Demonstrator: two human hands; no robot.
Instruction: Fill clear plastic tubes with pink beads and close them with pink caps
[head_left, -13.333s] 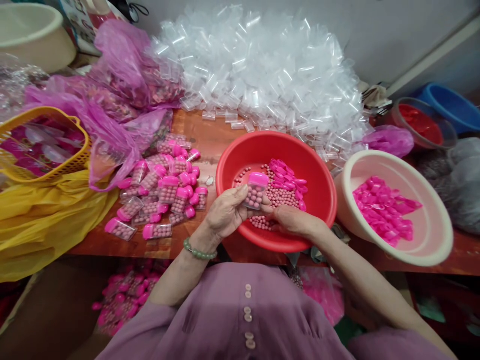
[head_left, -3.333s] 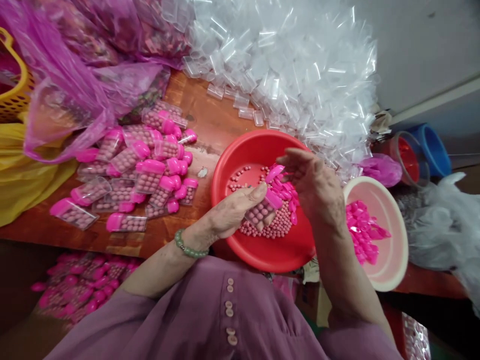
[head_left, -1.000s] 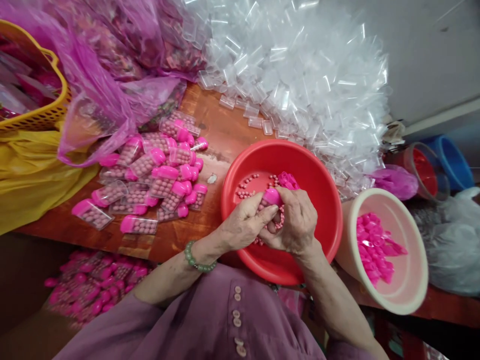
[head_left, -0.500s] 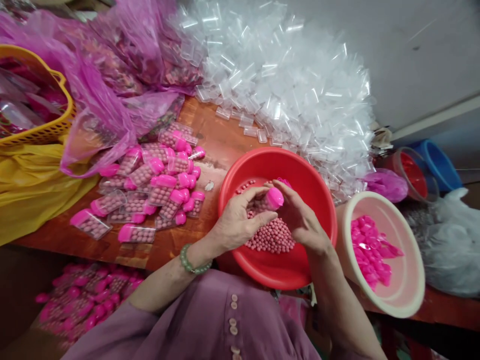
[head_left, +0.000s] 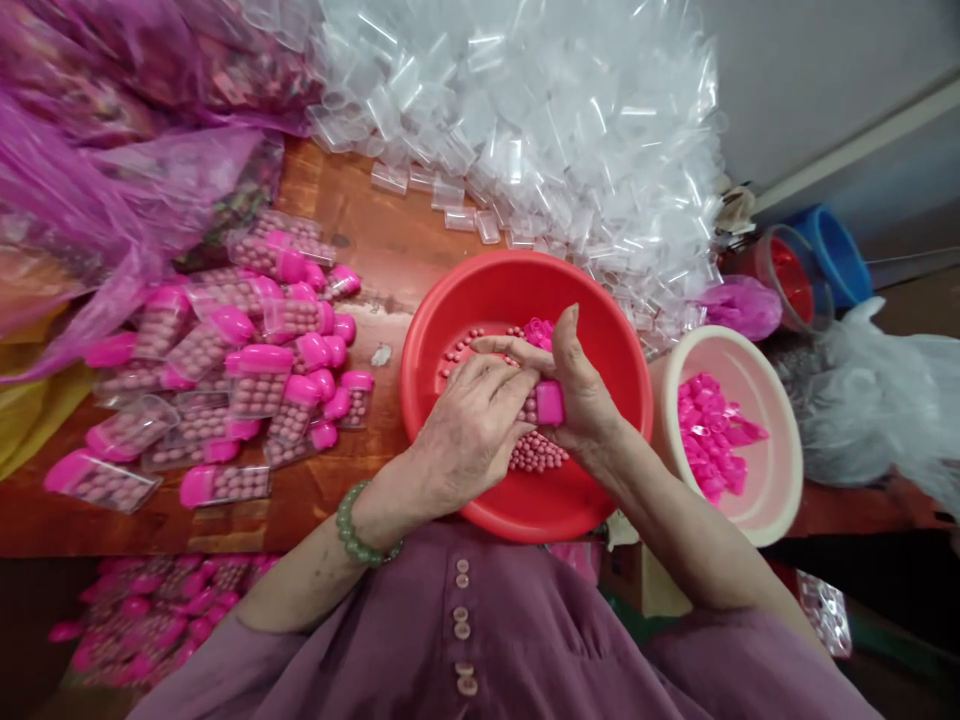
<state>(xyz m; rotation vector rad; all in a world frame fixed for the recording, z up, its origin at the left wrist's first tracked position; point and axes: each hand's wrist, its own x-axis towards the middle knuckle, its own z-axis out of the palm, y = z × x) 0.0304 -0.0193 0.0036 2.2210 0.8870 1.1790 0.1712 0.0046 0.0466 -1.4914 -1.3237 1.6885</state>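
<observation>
Over the red basin [head_left: 427,310], my left hand [head_left: 472,425] is closed around a small clear bottle [head_left: 550,403] full of pink beads, with a bright pink cap facing right. My right hand [head_left: 589,395] lies against the capped end, its fingers stretched out behind the left fingers and its thumb raised. Most of the bottle's body is hidden by the left fingers. Loose pink beads [head_left: 538,453] lie in the basin below, and several pink pieces [head_left: 537,332] sit behind the hands.
Filled, capped bottles [head_left: 259,380] are heaped on the wooden table [head_left: 352,220] at left. A large pile of clear containers [head_left: 525,120] covers the back. A cream bucket [head_left: 784,480] of pink caps [head_left: 712,430] stands right of the basin. More filled bottles [head_left: 150,610] lie below the table edge.
My right hand has moved in from beside the bottle and now touches its capped end, with fingers straightened. My left hand has turned over the bottle. The view has shifted, so the yellow basket is gone.
</observation>
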